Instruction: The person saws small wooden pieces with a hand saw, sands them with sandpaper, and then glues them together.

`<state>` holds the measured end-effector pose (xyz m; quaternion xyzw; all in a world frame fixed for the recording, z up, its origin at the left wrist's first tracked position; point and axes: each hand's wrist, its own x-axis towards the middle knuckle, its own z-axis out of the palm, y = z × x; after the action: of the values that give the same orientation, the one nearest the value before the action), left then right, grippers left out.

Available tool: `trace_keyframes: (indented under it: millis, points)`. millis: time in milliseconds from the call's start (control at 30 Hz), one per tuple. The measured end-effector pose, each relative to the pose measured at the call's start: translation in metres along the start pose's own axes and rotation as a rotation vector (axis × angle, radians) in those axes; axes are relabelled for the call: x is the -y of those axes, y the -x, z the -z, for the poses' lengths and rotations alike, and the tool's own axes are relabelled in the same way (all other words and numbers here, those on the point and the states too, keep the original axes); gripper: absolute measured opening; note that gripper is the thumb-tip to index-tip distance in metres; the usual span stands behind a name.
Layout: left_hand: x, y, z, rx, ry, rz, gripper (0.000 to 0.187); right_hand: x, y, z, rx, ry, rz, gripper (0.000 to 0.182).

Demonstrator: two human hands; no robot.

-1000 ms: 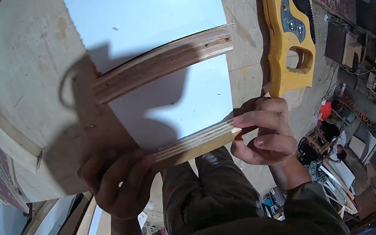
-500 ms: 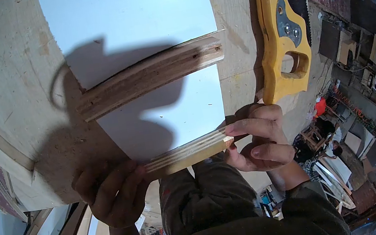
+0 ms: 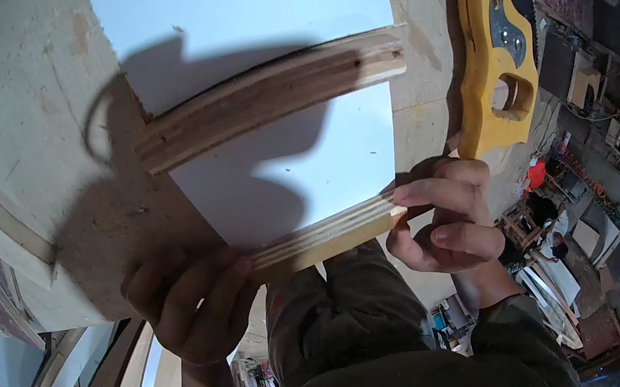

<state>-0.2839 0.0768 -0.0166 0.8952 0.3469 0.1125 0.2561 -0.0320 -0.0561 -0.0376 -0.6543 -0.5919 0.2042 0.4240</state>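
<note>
Both my hands hold a short plywood strip [image 3: 326,241] near the bench's front edge, its layered edge facing up. My left hand [image 3: 197,300], in shadow, has its fingers closed on the left end. At the right end, my right hand [image 3: 447,212] pinches the strip between fingers and thumb. Beyond it, a white panel [image 3: 240,10] lies flat on the bench. Across that panel rests a second, longer wooden strip [image 3: 271,98]. A handsaw with a yellow handle [image 3: 480,61] lies to the right, its grip end close behind my right hand.
The wooden bench top [image 3: 35,148] carries a curved offcut [image 3: 2,218] at its left edge. Boards and strips [image 3: 71,377] stand below on the left. On the right, the floor holds scraps of board [image 3: 552,285], cables and a red object [image 3: 536,174].
The bench, panel, longer strip and saw appear shifted right and slightly up in view. My hands shift a little right too, still gripping the same plywood strip.
</note>
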Motion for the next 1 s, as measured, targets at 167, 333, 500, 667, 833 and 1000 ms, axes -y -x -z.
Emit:
trace_keyframes:
  millis: [167, 333, 500, 667, 833, 1000]
  points:
    - [0.000, 0.001, -0.004, -0.014, -0.020, 0.029, 0.025, -0.001, 0.000, 0.002, 0.037, 0.035, -0.027, 0.031]
    - [0.003, 0.004, -0.005, -0.039, -0.087, -0.016, 0.030, -0.001, -0.002, 0.001, 0.072, 0.082, 0.003, 0.026]
    - [0.012, 0.004, -0.011, -0.116, -0.099, -0.112, 0.032, -0.007, -0.004, -0.001, 0.056, 0.119, 0.077, 0.025]
    - [0.016, 0.007, -0.012, -0.176, -0.120, -0.159, 0.036, -0.010, -0.003, -0.010, -0.012, 0.066, 0.124, 0.032]
    - [0.020, 0.007, -0.018, -0.188, -0.019, -0.139, 0.036, -0.020, 0.000, -0.014, -0.088, 0.017, 0.230, 0.042]
    - [0.007, 0.001, -0.015, -0.211, -0.016, -0.083, 0.038, -0.019, 0.002, -0.014, -0.116, 0.027, 0.195, 0.043]
